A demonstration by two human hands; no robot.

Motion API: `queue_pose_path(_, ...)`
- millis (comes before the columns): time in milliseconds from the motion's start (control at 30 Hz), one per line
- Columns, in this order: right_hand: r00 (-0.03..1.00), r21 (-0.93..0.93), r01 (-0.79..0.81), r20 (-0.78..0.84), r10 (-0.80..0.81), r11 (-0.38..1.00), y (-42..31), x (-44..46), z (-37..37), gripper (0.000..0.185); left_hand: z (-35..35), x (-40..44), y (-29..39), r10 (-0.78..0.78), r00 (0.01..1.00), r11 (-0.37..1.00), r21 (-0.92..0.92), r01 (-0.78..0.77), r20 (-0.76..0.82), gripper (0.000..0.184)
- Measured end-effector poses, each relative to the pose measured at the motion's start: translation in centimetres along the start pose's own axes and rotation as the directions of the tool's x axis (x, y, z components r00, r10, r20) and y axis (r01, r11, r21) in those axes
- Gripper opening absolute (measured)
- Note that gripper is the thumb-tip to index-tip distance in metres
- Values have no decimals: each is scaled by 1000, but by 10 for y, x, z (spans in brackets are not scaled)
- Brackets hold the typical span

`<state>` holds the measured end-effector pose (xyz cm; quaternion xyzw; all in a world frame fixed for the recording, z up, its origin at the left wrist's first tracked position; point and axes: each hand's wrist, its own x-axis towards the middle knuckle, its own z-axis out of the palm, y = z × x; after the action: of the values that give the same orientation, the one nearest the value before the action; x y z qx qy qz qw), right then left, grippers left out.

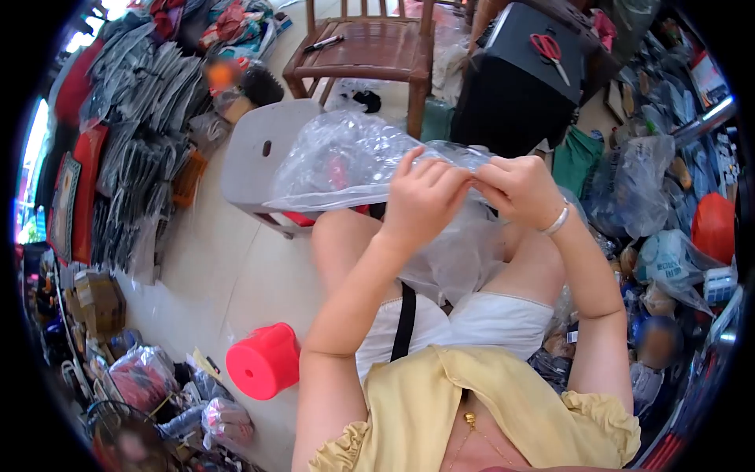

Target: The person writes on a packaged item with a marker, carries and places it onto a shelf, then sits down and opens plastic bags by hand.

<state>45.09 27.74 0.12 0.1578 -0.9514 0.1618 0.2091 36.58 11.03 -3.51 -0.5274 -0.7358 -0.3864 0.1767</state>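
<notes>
A clear plastic bag is spread over a grey plastic stool in front of my knees. Something reddish shows faintly through its film. My left hand is closed in a pinch on the bag's gathered right end. Close beside it, my right hand, with a silver bracelet on the wrist, pinches the same end, and the fingertips of both hands nearly meet. More crumpled clear plastic hangs below my hands, between my knees; whether it belongs to the same bag I cannot tell.
A wooden chair holding a black marker-like pen stands ahead. Red-handled scissors lie on a black box. A red plastic stool is on the floor at left. Stacked plastic-wrapped goods line the left; bagged items crowd the right.
</notes>
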Motion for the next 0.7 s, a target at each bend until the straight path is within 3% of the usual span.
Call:
queue_pose_path(133,1000,75,2,17,-3,997,-5,-1,3,11,6,-9,3,42,999,991,124,-43,7,14)
queue_pose_path(333,997,169,-61,52,53,984,-13,3,-2,12,-1,-14,-3,83,997,994,67,-83,-6,15)
queue_pose_path(533,989,92,55,134,-67,994,-19,3,-9,14,-16,-16,-4,165,985,984,65,-168,40,11)
queue_pose_path(700,989,146,114,77,-127,983,-27,8,-8,13,-28,-19,-4,189,980,980,59,-193,63,11)
